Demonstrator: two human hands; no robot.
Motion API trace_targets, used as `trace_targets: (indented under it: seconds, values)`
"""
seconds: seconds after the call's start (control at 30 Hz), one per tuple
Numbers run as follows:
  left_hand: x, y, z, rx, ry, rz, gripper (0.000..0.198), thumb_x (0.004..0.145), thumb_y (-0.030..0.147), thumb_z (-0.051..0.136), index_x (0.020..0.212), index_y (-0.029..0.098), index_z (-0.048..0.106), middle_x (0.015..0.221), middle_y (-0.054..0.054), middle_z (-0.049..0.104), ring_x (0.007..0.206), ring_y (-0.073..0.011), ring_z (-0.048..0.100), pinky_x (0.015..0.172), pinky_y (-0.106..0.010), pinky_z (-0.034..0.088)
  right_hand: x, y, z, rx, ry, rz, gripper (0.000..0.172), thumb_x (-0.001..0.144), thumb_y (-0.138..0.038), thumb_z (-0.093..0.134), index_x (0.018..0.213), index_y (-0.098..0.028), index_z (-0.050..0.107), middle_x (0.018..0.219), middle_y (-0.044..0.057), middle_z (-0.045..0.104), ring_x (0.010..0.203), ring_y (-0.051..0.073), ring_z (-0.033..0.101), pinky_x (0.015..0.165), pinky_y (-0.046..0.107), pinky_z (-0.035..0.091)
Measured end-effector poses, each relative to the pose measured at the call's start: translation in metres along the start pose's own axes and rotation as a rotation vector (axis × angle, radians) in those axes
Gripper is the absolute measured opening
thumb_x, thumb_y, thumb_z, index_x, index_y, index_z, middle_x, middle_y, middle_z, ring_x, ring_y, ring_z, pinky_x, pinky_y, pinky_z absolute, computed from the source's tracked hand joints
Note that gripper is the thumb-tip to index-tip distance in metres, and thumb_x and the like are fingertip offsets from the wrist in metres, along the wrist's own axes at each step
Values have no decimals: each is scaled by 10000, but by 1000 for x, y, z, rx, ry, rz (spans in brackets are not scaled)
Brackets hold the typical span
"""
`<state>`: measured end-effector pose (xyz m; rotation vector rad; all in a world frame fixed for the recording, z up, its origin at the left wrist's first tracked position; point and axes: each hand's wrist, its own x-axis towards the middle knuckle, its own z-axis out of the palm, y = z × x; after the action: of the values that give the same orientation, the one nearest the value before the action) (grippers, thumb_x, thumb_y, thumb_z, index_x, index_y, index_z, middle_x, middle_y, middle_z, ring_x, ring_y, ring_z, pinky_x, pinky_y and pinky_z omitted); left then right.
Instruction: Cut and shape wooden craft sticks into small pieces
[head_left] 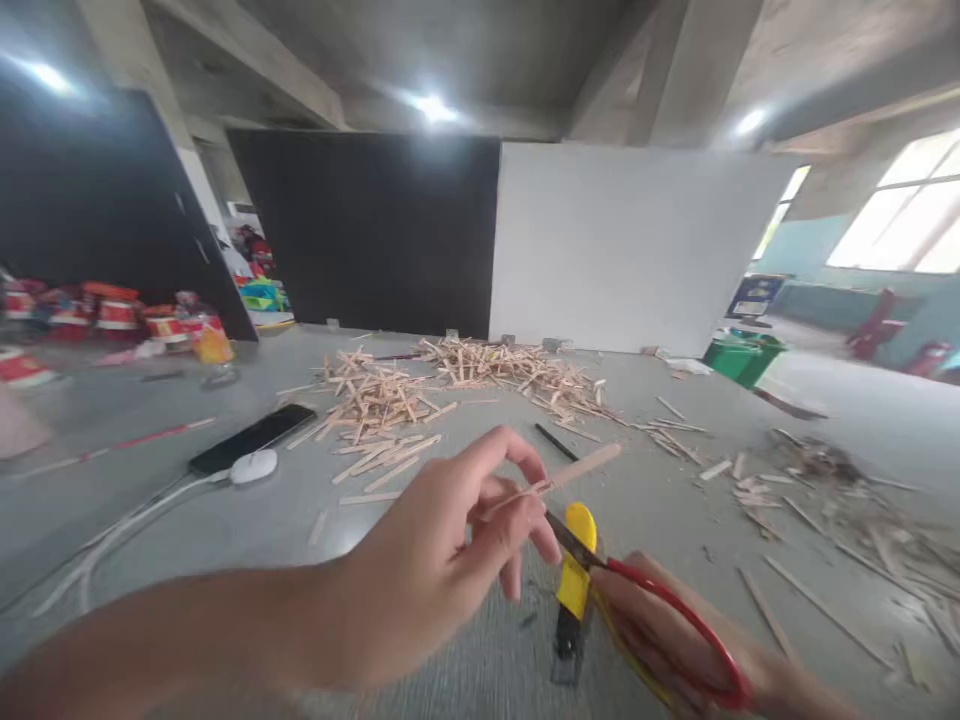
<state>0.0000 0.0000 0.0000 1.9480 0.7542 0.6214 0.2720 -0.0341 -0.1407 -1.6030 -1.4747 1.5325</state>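
My left hand (pixel 465 530) pinches a flat wooden craft stick (pixel 589 466) between thumb and fingers, above the middle of the table. The stick points up to the right. In my right hand (pixel 660 610) is a pair of scissors (pixel 667 592) with red handles. Their dark blades reach toward the left fingertips; whether they touch the stick I cannot tell. Beneath the scissors lies a yellow and black utility knife (pixel 576 570), partly covered by the blades and right hand. A thin dark rod (pixel 556 441) rests just beyond the left hand.
Heaps of wooden sticks (pixel 382 395) spread across the grey table (pixel 450 650). A black phone (pixel 253 440) and a white charger (pixel 253 467) with cable lie left. Scraps and slivers (pixel 817 470) cover the right side. Black and white panels (pixel 615 250) stand behind, near a green bin (pixel 739 357).
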Motion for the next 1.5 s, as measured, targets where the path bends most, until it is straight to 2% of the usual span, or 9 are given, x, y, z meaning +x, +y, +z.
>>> trace_targets:
  seconds: [0.17,0.43,0.8,0.9,1.0,1.17,1.27,1.4,1.5]
  values:
    - [4,-1,0,-11,21,13,185,1110,470,411,1140,295,463,938,68,734,701,-95,640,626,-247,486,-1,-14,-3,-97,2,3,653,934,-790,446,583,-240,424,421,-63,432,356,81,405,370,205,292]
    - [12,-10,-4,-76,-36,-49,177,1134,411,329,1197,298,451,988,53,755,684,-90,645,562,-236,443,12,-1,-56,-1048,583,21,472,969,-560,506,610,-255,478,598,56,668,503,203,569,487,309,276]
    - [12,-3,-5,-292,-231,-156,180,1127,405,337,1260,287,364,993,-5,765,674,-131,643,569,-281,404,11,15,-66,-1194,527,-194,169,1016,-280,491,979,-199,635,995,129,730,817,276,731,684,390,550]
    - [12,0,-6,-323,-291,-188,176,1118,386,353,1255,274,353,996,-18,760,673,-135,625,574,-291,398,10,8,-50,-1264,423,-546,482,981,-100,471,1430,-255,555,1514,143,565,1320,313,606,962,462,579]
    - [10,1,-5,-281,-284,-178,172,1120,383,348,1262,286,356,1007,-8,754,697,-136,620,588,-295,401,10,5,-35,-1323,294,-791,771,870,49,495,1530,-348,473,1647,53,448,1526,307,379,1115,537,501]
    - [6,-1,-3,-177,-242,-166,188,1127,388,330,1295,308,360,1011,13,750,723,-125,614,619,-285,427,8,1,-30,-1334,249,-806,530,815,72,526,1213,-257,645,1310,89,705,1307,307,619,1132,609,462]
    - [6,-1,-3,-166,-229,-172,237,1125,405,342,1339,307,357,1009,14,755,716,-120,615,610,-273,425,1,-10,-31,-1192,349,-771,286,959,-75,488,1159,-241,608,1063,78,732,978,266,729,940,518,592]
    - [7,2,-4,-181,-233,-186,237,1124,417,337,1276,266,439,992,6,754,674,-112,621,606,-273,432,-23,-33,-26,-845,631,-651,222,1076,-356,434,1211,-246,573,725,-16,681,540,179,648,506,288,544]
    - [8,2,-5,-216,-246,-204,214,1124,398,331,1217,238,439,983,-14,757,670,-119,627,625,-286,442,-50,-47,-21,-686,847,-651,332,1059,-423,448,1355,-319,558,525,-82,554,369,161,528,359,257,438]
